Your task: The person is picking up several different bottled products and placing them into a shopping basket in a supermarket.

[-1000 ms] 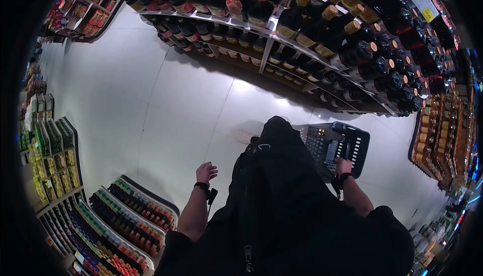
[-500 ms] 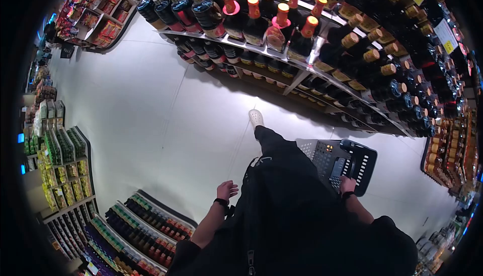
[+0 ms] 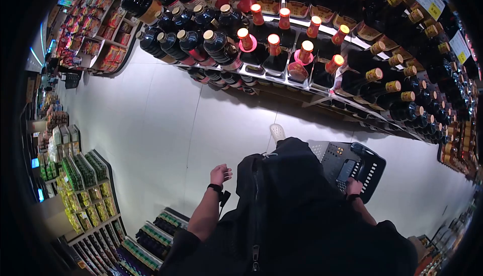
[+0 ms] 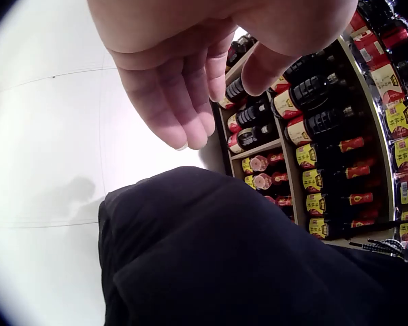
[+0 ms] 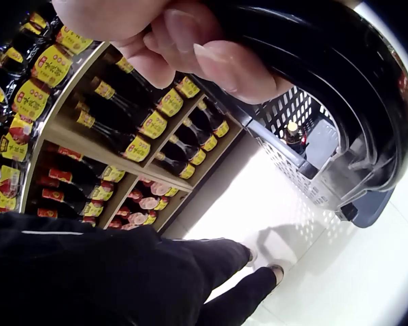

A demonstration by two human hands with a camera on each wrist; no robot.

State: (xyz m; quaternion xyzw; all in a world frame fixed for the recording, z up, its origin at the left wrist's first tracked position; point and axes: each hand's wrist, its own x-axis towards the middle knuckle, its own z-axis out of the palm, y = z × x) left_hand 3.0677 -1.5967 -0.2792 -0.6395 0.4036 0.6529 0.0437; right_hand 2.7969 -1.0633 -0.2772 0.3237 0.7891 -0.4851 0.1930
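Observation:
My right hand [image 3: 353, 186] grips the black handle [image 5: 306, 41] of a grey shopping basket [image 3: 375, 178], its fingers curled round the bar in the right wrist view. The basket has slotted sides and hangs beside my right leg. Inside it stands a dark bottle [image 5: 296, 139] with a pale yellow cap. My left hand [image 3: 220, 175] hangs at my left side with nothing in it. In the left wrist view its fingers [image 4: 170, 102] are loosely bent above the dark trousers [image 4: 211, 244].
Ahead and to the right runs a shelf unit [image 3: 322, 97] packed with dark sauce bottles [image 3: 221, 47], several with red caps. Low displays of bottles and packets [image 3: 90, 195] stand at the left. Pale floor [image 3: 166, 120] lies between. A light shoe [image 3: 276, 132] shows ahead.
The bottle shelf appears nearer and fills more of the view. A light shoe has come into sight in front. The right hand keeps hold of the basket; the left stays free.

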